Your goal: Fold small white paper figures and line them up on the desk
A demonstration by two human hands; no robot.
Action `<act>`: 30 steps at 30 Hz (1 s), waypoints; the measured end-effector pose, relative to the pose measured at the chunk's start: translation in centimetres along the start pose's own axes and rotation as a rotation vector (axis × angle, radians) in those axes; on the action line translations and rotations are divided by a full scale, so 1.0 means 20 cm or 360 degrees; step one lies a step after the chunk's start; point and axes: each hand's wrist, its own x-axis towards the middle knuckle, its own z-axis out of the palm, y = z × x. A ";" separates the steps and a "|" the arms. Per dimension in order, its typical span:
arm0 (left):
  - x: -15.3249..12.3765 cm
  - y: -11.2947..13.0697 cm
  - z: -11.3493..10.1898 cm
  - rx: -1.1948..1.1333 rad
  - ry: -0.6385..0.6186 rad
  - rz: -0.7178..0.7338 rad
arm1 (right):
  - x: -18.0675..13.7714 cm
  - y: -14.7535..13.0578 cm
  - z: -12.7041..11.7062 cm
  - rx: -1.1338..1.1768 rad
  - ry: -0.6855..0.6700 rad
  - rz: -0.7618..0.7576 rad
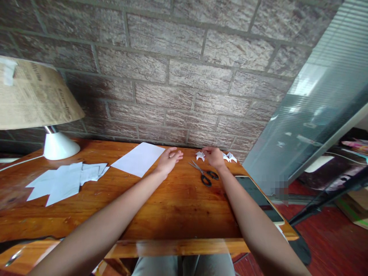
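Note:
My right hand (215,156) is at the back of the table, its fingers pinched at the edge of a small folded white paper figure (200,156). Just right of that hand stand more small folded paper figures (230,157), partly hidden by it. My left hand (169,161) hovers over the wood with fingers loosely apart and nothing in them. Beside it, to the left, lies a white sheet of paper (139,159). Black-handled scissors (206,177) rest between my hands, blades partly open and pointing toward the wall.
A lamp (60,145) with a newsprint shade stands at the left. In front of it are overlapping white paper pieces (66,180). A dark-screened tablet (258,199) lies along the right edge of the wooden table (172,214). A brick wall (178,96) rises behind.

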 end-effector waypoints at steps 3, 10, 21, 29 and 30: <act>0.02 -0.03 -0.02 0.0060 0.0010 0.0088 | -0.04 0.01 -0.03 -0.0166 0.0091 -0.0091; 0.05 -0.07 -0.04 0.0213 -0.0030 0.0292 | -0.12 -0.01 0.04 -0.0543 -0.0116 -0.0113; 0.04 -0.06 -0.03 0.0271 -0.0103 0.0370 | -0.15 -0.06 0.10 -0.0745 -0.0211 -0.0217; 0.04 -0.07 -0.04 0.0281 -0.0128 0.0427 | -0.15 -0.08 0.15 -0.0895 -0.0325 -0.0268; 0.05 -0.07 -0.04 0.0280 -0.0133 0.0435 | -0.15 -0.08 0.15 -0.0895 -0.0322 -0.0266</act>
